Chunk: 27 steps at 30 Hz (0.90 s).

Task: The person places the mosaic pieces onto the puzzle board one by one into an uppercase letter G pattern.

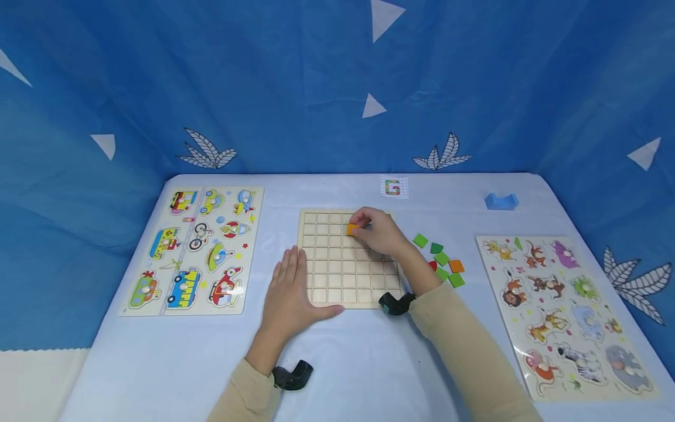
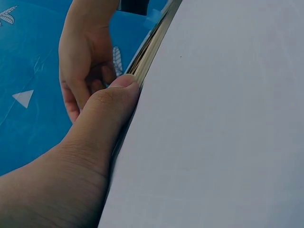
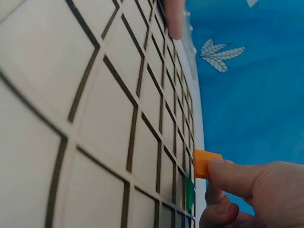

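Presumably steadying the grid board [image 1: 335,267], the left hand [image 1: 289,296] spreads round its corner; the right hand [image 1: 379,233] pinches an orange tile [image 3: 201,165].

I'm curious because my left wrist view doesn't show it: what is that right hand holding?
Observer: The right hand pinches an orange square piece between thumb and fingers.
Visitor: Are there any more like that lying loose?
Observer: Yes, a cluster of green, red and orange pieces lies to the right of the wooden grid board.
Visitor: And is there a picture nearby?
Observer: A small card showing a coloured G lies beyond the board.
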Each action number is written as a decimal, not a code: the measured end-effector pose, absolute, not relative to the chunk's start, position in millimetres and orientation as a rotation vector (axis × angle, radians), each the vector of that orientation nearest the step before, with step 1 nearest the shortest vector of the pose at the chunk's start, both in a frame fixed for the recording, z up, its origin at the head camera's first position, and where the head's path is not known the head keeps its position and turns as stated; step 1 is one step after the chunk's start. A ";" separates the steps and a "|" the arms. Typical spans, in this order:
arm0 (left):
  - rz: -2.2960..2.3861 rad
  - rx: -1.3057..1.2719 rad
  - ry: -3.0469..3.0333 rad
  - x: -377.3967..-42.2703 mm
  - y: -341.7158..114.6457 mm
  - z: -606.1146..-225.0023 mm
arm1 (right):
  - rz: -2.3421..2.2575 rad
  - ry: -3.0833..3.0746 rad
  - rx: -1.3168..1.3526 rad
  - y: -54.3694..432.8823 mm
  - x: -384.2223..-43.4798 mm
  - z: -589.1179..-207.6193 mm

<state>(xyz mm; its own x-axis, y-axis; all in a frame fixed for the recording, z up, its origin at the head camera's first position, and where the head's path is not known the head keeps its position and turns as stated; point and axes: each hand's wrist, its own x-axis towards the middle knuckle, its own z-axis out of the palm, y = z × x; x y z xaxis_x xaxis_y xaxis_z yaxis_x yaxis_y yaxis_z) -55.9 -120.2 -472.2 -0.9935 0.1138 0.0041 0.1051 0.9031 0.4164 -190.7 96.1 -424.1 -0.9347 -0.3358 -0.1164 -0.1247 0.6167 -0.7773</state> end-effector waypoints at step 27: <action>0.671 0.183 3.049 -55.3 -121.2 -471.3 | -0.853 2.782 -0.435 78.3 -188.0 -426.2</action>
